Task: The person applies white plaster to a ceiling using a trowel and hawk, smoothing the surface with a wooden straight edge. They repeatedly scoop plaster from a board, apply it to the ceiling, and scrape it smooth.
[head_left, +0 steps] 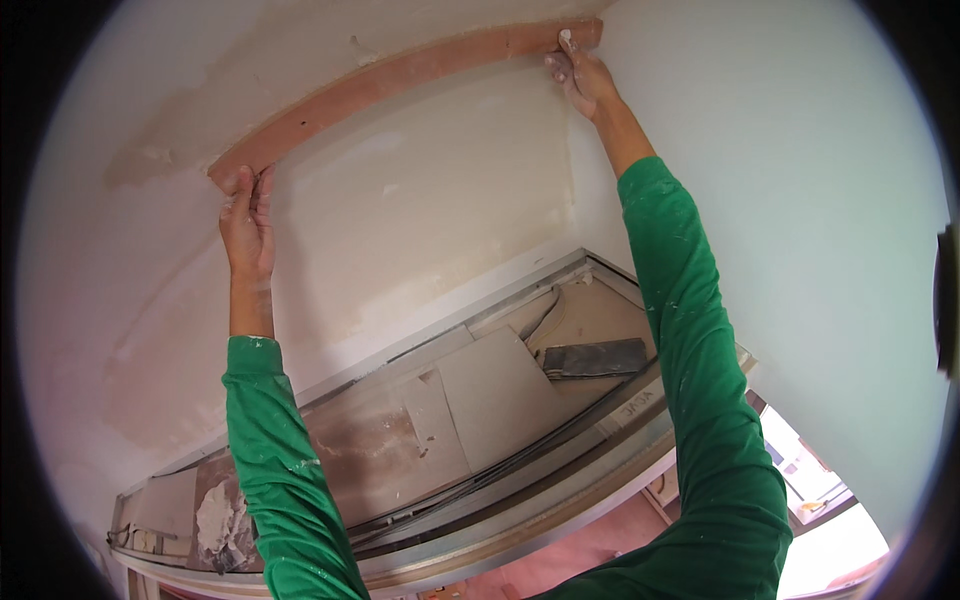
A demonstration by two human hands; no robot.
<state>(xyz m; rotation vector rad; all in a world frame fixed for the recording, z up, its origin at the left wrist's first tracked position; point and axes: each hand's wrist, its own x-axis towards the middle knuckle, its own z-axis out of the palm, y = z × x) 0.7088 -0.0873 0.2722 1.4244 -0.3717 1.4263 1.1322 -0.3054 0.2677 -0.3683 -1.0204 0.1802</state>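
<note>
Both my arms, in green sleeves, reach up to a long, flat reddish-brown wooden board [375, 88] lying against the pale plastered surface overhead. My left hand [248, 222] grips its left end, thumb and fingers closed at the lower edge. Near the right end, my right hand [583, 82] is closed on the board, with its thumb over the face. White plaster dust marks both hands. The board looks curved in this wide view, and a small dark hole shows toward its left part.
Below my arms runs a metal-framed recess [480, 400] with loose board pieces, dark cables and a dark flat block [595, 358]. A whitish plaster lump [222, 525] lies at its left end. A pale wall [800, 200] rises close on the right, with a bright opening lower down.
</note>
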